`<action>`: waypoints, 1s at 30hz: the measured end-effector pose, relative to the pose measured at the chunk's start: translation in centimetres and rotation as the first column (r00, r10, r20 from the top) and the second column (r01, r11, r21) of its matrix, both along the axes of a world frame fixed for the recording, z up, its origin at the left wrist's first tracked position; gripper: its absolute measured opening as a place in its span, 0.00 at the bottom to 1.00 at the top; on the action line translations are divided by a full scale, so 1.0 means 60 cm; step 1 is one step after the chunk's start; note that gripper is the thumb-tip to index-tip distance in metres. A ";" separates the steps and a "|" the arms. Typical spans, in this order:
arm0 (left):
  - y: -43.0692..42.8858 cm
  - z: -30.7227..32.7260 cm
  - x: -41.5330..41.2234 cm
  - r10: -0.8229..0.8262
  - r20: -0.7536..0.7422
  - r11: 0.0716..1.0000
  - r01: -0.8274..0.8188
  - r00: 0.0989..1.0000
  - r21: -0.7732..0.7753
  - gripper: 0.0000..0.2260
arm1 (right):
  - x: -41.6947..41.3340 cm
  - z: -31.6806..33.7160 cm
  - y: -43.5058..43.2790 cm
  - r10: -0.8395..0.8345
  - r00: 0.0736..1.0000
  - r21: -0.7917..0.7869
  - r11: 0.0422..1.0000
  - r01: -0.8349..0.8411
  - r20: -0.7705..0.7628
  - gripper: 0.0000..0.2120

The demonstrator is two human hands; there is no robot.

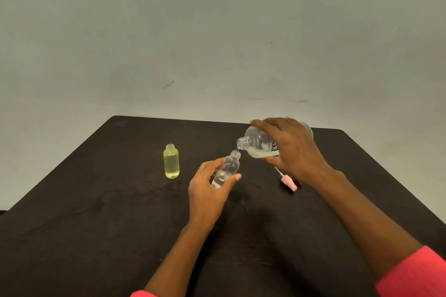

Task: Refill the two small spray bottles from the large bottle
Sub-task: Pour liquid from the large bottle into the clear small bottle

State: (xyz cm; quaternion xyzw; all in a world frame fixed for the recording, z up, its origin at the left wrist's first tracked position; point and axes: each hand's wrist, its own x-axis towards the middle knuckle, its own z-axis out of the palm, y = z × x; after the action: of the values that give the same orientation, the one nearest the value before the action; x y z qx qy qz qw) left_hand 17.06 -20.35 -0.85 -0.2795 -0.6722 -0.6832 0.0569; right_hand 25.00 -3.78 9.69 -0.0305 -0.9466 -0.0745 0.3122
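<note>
My right hand grips the large clear bottle, tipped on its side with its open mouth pointing left and down. That mouth sits just above the open neck of a small clear bottle, which leans to the right. My left hand holds this small bottle round its lower part; some clear liquid shows inside it. A second small bottle, yellow-tinted, uncapped and nearly full, stands upright on the dark table to the left, apart from both hands.
A pink spray cap with its thin white tube lies on the table under my right wrist. A plain pale wall rises behind the table's far edge. Pink sleeves cover both forearms near the bottom of the view.
</note>
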 end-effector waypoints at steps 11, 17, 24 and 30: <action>0.000 0.001 0.001 0.002 -0.014 1.000 -0.002 1.000 -0.011 0.18 | 0.000 -0.001 -0.001 0.013 1.000 0.006 1.000 -0.013 -0.004 0.39; -0.003 0.004 0.003 0.007 -0.018 1.000 -0.008 1.000 -0.010 0.19 | -0.001 -0.002 -0.002 0.008 1.000 0.003 1.000 -0.009 0.009 0.39; -0.001 0.004 0.002 0.004 -0.013 1.000 -0.004 1.000 0.006 0.18 | 0.000 0.004 -0.005 0.017 1.000 -0.004 1.000 -0.017 0.004 0.37; -0.002 0.006 0.003 0.009 -0.022 1.000 -0.008 1.000 0.004 0.19 | 0.000 0.006 -0.005 0.016 1.000 0.005 1.000 -0.016 -0.003 0.38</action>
State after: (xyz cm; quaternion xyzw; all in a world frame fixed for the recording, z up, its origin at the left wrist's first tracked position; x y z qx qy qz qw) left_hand 17.25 -20.47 -0.51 -0.2840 -0.6714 -0.6811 0.0677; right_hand 25.01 -4.07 10.07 -0.0225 -0.9462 -0.0744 0.3142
